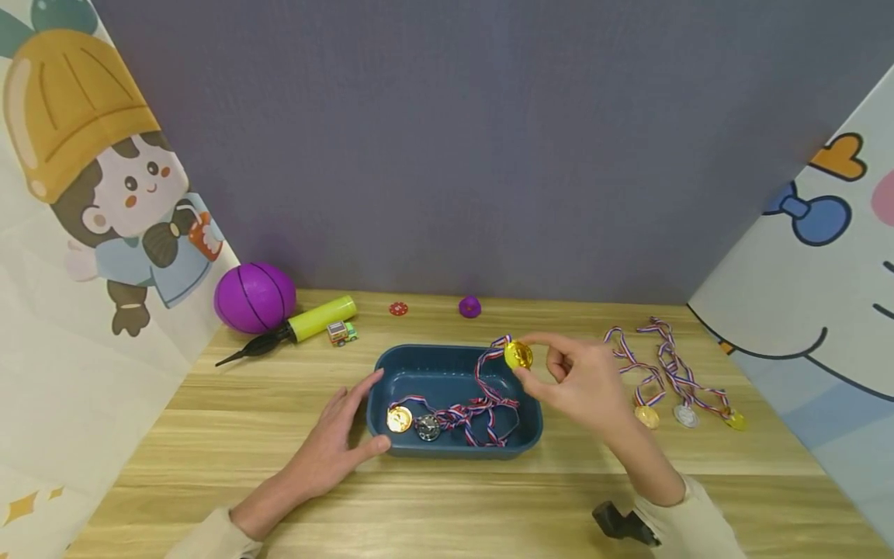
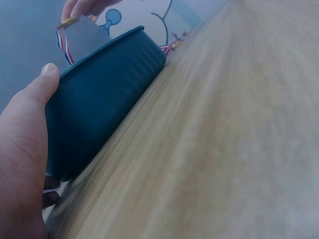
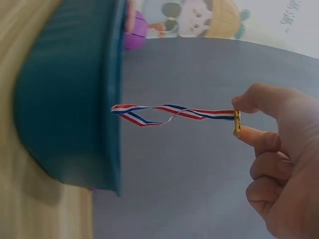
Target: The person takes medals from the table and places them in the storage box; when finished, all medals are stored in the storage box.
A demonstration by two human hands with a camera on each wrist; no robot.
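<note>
My right hand (image 1: 583,380) pinches the edge of a gold medal (image 1: 518,355) between thumb and index finger, above the right end of a dark blue bin (image 1: 454,450). From the medal its red, white and blue ribbon (image 3: 194,112) runs down into the bin, as the right wrist view shows. Inside lie another gold medal (image 1: 399,419), a dark silver medal (image 1: 427,427) and tangled ribbons (image 1: 482,411). My left hand (image 1: 331,446) rests spread against the bin's left end, its thumb (image 2: 47,79) at the rim in the left wrist view.
Right of the bin lie ribboned medals: a gold one (image 1: 646,417), a silver one (image 1: 686,416) and a yellow one (image 1: 735,420). Behind are a purple ball (image 1: 254,298), a yellow pump (image 1: 321,318), a toy truck (image 1: 341,333), a red chip (image 1: 398,309) and a purple ring (image 1: 469,307).
</note>
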